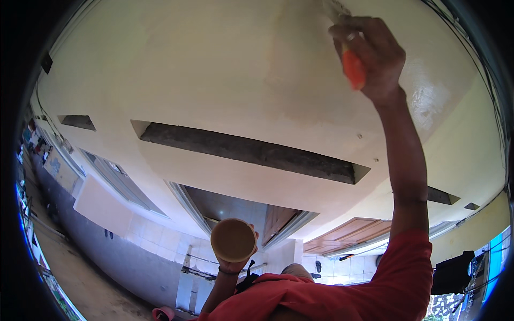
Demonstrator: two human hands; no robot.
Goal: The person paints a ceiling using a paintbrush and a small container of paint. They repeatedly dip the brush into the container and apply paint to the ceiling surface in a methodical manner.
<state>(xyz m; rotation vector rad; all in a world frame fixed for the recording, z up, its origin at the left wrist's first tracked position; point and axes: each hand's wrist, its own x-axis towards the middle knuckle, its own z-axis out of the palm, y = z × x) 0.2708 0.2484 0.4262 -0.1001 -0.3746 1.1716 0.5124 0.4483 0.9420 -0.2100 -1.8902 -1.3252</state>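
My right hand (pixel 379 59) is raised high against the cream wall (pixel 214 69), its fingers closed round a paintbrush (pixel 353 68) with an orange handle. The bristles point up at the wall near the top edge, slightly blurred. To the right of that hand, a patch of wall shines as if wet, and a darker, damp-looking area lies to its left. Lower down, my left hand (pixel 231 266) grips a round, open-topped tub (pixel 233 240) from below and from its right side. Its inside looks tan; whether there is paint in it, I cannot tell.
Below the painted area runs a long dark recess (pixel 246 152) in the wall. Further down are a doorway, a brown wooden door (pixel 348 235) and a metal frame (pixel 191 278). Cables (pixel 474 48) hang at the right; a pink bucket (pixel 163 313) stands at the bottom left.
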